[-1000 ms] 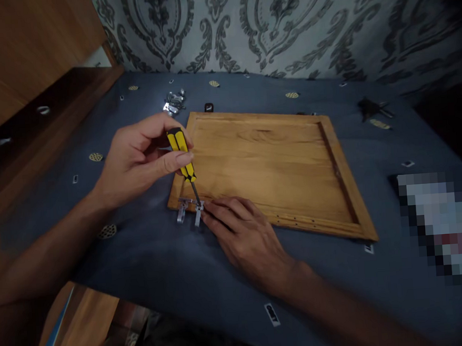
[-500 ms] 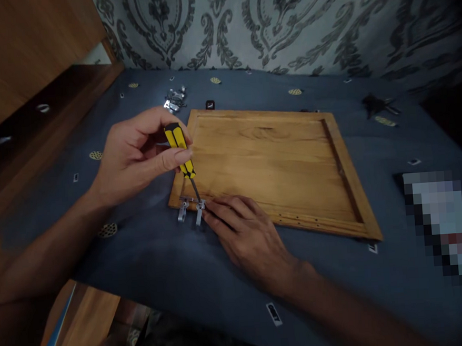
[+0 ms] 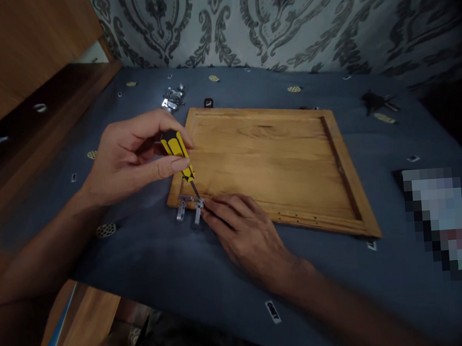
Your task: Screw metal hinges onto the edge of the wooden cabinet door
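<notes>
My left hand is closed around the yellow and black handle of a screwdriver, which is tilted with its tip down at a silver metal hinge. That hinge sits on the near left edge of a framed wooden panel. Just left of it is a similar metal piece on the same edge. My right hand lies low over the panel's near edge, its thumb and index fingertip pressed against the hinge. The screw under the driver tip is too small to make out.
Behind the panel lies a pile of metal hinges and screws. A black tool rests at the far right of the blue cloth. A blurred-out object is on the right. Wooden furniture stands along the left.
The screwdriver handle has tipped slightly and sunk a little, with my left hand shifting slightly left around it. My right hand stays at the hinge.
</notes>
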Demonstrator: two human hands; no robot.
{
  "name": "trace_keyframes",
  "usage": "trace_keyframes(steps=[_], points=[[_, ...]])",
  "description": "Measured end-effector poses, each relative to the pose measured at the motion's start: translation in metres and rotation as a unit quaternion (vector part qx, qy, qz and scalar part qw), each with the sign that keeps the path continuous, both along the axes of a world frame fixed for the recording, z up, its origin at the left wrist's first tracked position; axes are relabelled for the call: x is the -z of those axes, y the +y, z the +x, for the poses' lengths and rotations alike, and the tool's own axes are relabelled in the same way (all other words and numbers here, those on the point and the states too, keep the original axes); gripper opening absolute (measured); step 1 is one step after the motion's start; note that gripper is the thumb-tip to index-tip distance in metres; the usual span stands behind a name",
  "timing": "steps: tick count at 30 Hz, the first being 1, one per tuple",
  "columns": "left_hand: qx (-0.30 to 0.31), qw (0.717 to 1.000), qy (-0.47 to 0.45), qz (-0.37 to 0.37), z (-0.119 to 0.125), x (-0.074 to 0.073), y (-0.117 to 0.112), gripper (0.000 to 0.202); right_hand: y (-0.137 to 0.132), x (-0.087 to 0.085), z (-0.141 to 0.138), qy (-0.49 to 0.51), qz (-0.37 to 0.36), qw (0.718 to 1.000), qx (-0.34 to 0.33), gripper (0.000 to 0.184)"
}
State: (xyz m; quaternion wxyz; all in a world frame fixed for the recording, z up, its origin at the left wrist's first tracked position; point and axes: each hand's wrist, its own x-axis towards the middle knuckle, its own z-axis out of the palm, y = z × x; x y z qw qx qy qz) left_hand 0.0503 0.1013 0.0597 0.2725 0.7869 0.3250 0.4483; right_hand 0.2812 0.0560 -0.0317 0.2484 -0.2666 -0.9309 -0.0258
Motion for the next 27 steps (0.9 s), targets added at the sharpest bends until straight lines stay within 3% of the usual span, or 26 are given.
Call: trace_keyframes(steps=[27], points=[[-0.03, 0.995, 0.046, 0.087, -0.01, 0.001, 0.004, 0.029, 0.001, 0.0, -0.001, 0.019, 0.02, 1.0, -0.001, 0.027]])
